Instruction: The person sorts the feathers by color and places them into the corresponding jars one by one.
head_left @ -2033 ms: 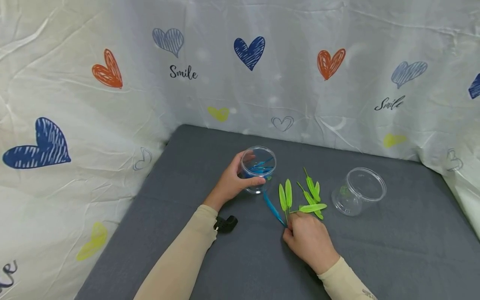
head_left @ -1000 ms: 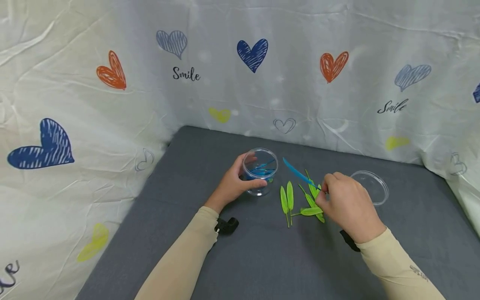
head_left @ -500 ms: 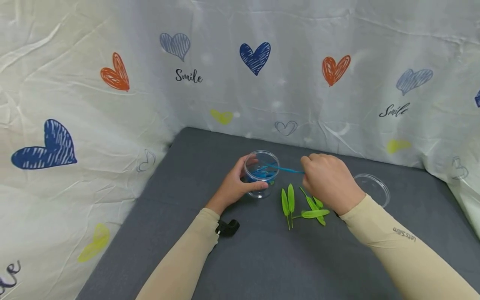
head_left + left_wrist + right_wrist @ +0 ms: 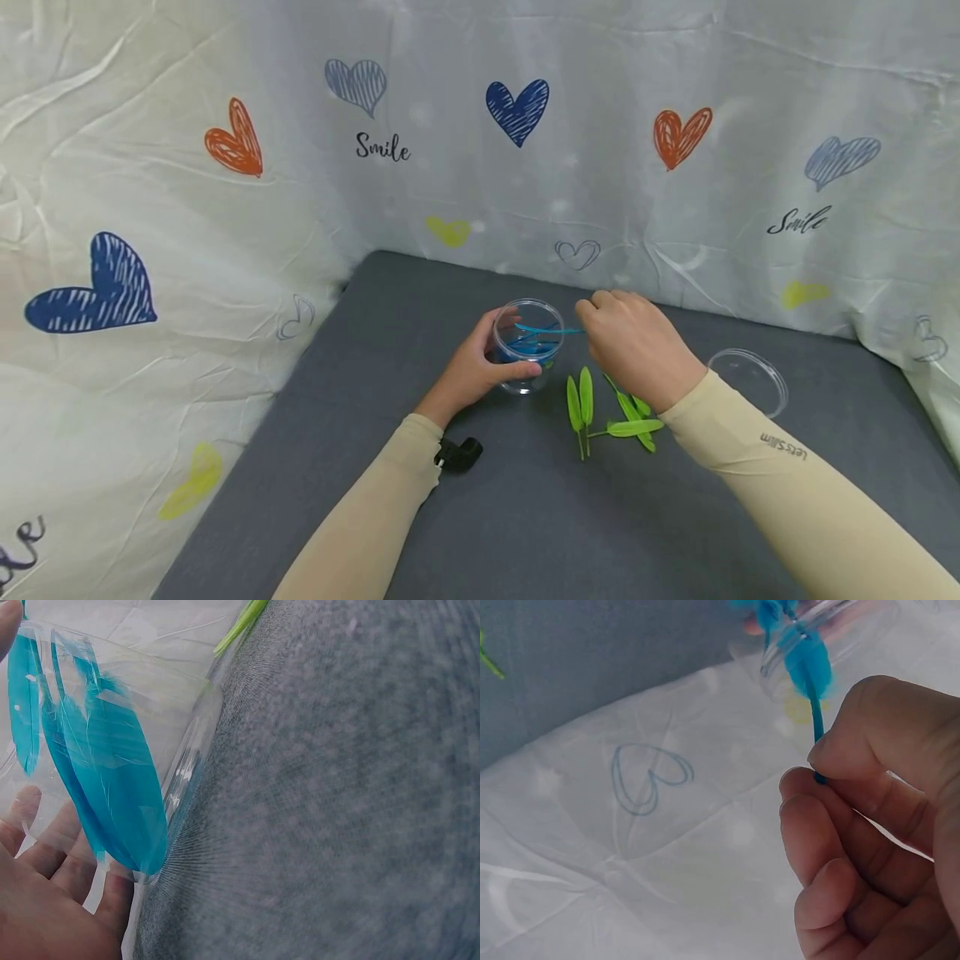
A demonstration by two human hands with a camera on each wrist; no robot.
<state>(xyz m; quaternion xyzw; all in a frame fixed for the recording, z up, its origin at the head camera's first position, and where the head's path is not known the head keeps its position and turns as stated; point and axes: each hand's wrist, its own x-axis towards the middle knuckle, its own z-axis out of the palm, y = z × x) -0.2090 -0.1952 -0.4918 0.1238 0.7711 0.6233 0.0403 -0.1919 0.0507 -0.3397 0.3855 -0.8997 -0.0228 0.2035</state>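
My left hand [image 4: 480,358] grips a clear plastic jar [image 4: 517,385] from its left side, the thumb across its front. Inside, several blue feathers [image 4: 120,772] lean against the wall in the left wrist view. With thumb and forefinger my right hand [image 4: 633,346] pinches the quill end of another blue feather [image 4: 815,712]. That feather's vane reaches over the jar's rim [image 4: 528,302] and into its mouth. Below the right hand, several green feathers [image 4: 636,428] lie on the grey cloth, a few partly hidden by the hand.
A second clear jar [image 4: 780,392] stands to the right, mostly hidden behind the right forearm. Grey cloth [image 4: 525,533] covers the table. Behind it hangs a white curtain [image 4: 585,192] printed with hearts. A black wrist camera [image 4: 461,455] sits by the left cuff.
The right hand has picked up the blue feather from beside the green ones, lifted it, and carried it left to the jar's mouth. The left hand keeps holding the jar.
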